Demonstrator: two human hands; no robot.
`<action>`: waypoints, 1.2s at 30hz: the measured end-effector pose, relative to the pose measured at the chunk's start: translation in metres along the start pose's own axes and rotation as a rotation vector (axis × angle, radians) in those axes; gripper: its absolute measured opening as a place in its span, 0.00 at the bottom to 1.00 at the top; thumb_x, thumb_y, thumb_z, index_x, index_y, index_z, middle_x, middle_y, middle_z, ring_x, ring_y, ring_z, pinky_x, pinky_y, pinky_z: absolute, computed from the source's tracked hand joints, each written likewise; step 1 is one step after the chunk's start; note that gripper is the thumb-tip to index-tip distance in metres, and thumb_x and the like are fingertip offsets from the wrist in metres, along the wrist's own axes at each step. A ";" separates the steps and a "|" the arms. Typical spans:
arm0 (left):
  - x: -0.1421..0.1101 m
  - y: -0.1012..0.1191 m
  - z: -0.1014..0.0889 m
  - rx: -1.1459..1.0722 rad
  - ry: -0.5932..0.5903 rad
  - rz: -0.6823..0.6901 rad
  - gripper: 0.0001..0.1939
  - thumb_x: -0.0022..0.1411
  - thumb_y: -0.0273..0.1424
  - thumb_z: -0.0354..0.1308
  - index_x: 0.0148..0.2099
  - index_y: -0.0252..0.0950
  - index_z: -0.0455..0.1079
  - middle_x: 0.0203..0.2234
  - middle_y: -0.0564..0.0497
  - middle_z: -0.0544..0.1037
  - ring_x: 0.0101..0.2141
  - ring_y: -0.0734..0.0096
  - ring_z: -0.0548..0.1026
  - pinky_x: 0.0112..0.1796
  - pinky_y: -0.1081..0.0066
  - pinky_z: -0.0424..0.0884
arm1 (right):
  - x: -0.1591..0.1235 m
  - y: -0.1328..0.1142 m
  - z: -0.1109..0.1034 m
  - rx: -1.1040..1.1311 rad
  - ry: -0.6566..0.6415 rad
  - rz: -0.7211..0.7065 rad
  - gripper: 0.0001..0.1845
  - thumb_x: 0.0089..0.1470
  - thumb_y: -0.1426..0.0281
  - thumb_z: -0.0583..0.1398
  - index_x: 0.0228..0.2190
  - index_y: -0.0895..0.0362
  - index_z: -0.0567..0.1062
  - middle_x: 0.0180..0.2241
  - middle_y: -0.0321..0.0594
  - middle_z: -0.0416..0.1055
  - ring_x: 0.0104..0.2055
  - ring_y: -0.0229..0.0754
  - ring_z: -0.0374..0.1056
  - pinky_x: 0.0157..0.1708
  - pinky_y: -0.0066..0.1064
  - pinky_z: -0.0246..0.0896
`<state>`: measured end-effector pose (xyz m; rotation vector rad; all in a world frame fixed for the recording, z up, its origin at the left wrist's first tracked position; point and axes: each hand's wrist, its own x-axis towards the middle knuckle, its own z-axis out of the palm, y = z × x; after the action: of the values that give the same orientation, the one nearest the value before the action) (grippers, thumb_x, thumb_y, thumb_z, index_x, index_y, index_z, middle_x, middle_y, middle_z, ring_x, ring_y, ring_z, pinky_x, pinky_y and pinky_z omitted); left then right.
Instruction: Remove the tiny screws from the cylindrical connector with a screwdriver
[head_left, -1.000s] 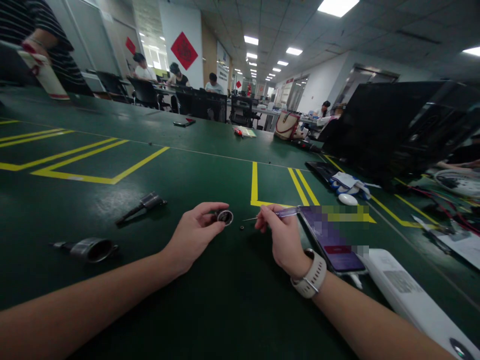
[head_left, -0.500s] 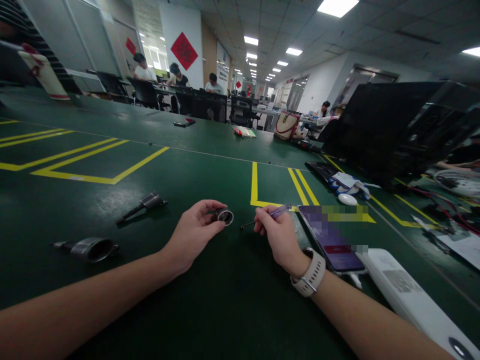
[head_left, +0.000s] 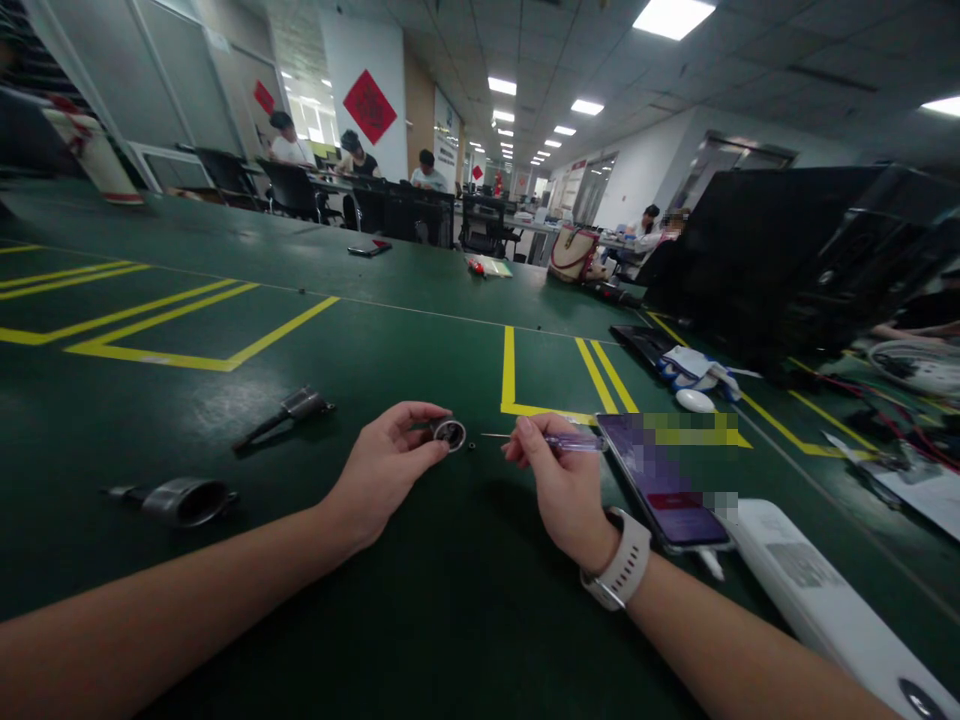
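Note:
Between the thumb and fingers of my left hand (head_left: 390,460) is a round metal hole saw cup (head_left: 451,434), its open end turned towards the right; the rest of it is hidden by the hand. My right hand (head_left: 559,470) is closed around a small screwdriver (head_left: 574,442) with a clear purple handle. Its thin shaft lies nearly level and points left at the cup, with a gap between them. A tiny dark ring-shaped piece (head_left: 471,446) is just right of the cup. At left, a larger hole saw (head_left: 184,498) and a narrower one (head_left: 300,403) lie on their sides.
The green table (head_left: 405,620) carries yellow tape lines. A phone (head_left: 664,490) with a plugged-in cable and a white power strip-like case (head_left: 817,590) lie right of my right wrist. Beyond are a white mouse (head_left: 695,401), gloves (head_left: 697,370) and a large black monitor (head_left: 765,260).
The screwdriver has tilted from pointing down-left to nearly level. A dark piece near its tip earlier is now apart from it, beside the cup. My left hand has barely moved.

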<state>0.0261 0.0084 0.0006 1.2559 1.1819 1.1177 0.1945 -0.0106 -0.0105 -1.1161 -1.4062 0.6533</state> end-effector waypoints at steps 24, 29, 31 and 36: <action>-0.001 0.003 0.000 0.009 0.011 -0.017 0.15 0.47 0.23 0.61 0.41 0.35 0.68 0.36 0.49 0.78 0.39 0.67 0.76 0.43 0.66 0.71 | 0.007 0.002 0.000 -0.154 -0.240 0.158 0.10 0.53 0.68 0.55 0.22 0.57 0.70 0.20 0.33 0.67 0.24 0.37 0.64 0.25 0.29 0.59; -0.001 0.002 0.001 0.001 0.026 -0.009 0.15 0.46 0.24 0.62 0.40 0.35 0.68 0.36 0.49 0.78 0.39 0.67 0.76 0.44 0.65 0.70 | 0.002 -0.005 0.000 -0.314 -0.250 0.014 0.12 0.52 0.71 0.55 0.19 0.57 0.67 0.17 0.31 0.63 0.21 0.35 0.61 0.22 0.27 0.53; -0.001 0.001 0.002 -0.003 0.036 -0.003 0.16 0.45 0.25 0.62 0.40 0.34 0.68 0.35 0.49 0.78 0.39 0.66 0.76 0.44 0.65 0.70 | -0.001 -0.005 0.001 -0.338 -0.260 -0.088 0.11 0.53 0.71 0.55 0.20 0.57 0.67 0.18 0.32 0.63 0.22 0.35 0.61 0.22 0.27 0.53; 0.000 -0.002 0.000 -0.007 0.034 0.025 0.15 0.45 0.26 0.62 0.39 0.35 0.69 0.35 0.50 0.78 0.39 0.67 0.76 0.44 0.66 0.71 | -0.007 -0.005 0.001 -0.340 -0.267 -0.273 0.10 0.55 0.72 0.54 0.22 0.56 0.67 0.21 0.34 0.64 0.24 0.36 0.61 0.25 0.29 0.56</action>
<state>0.0260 0.0081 -0.0009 1.2534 1.1899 1.1646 0.1910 -0.0189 -0.0094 -1.0953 -1.9127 0.3835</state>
